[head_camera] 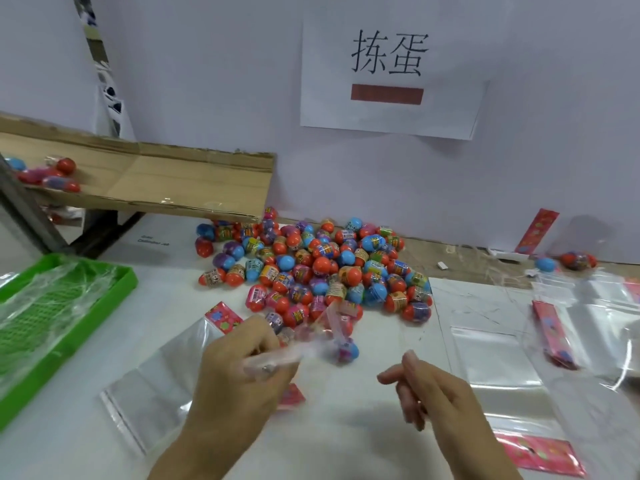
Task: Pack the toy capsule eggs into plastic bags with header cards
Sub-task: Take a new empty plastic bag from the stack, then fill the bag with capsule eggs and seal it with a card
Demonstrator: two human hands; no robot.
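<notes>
Toy capsule eggs, red, blue and purple, are heaped at the table's centre, just beyond the hands. Nearest the viewer, the left hand is seen with fingers curled round the mouth of a clear plastic bag, which is blurred; at least 1 blue-tipped egg appears to sit inside it, though the count cannot be read. The right hand is held apart to the right, its fingers loosely bent and gripping nothing. An empty flat bag with a red header card lies under the left hand; further bags and cards are spread at near right. A green tray lined with crumpled film stands at near left.

The step in hand is judged to be the filling of the held bag. It is best done with the mouth kept pinched wide and tilted upward, eggs being fed from the near edge of the heap so that none is rolled away, and the header card kept uncreased.

Farther left, a cardboard chute carrying a few eggs is sloped toward the heap. 2 stray eggs lie at far right. A paper sign is fixed to the far wall.
</notes>
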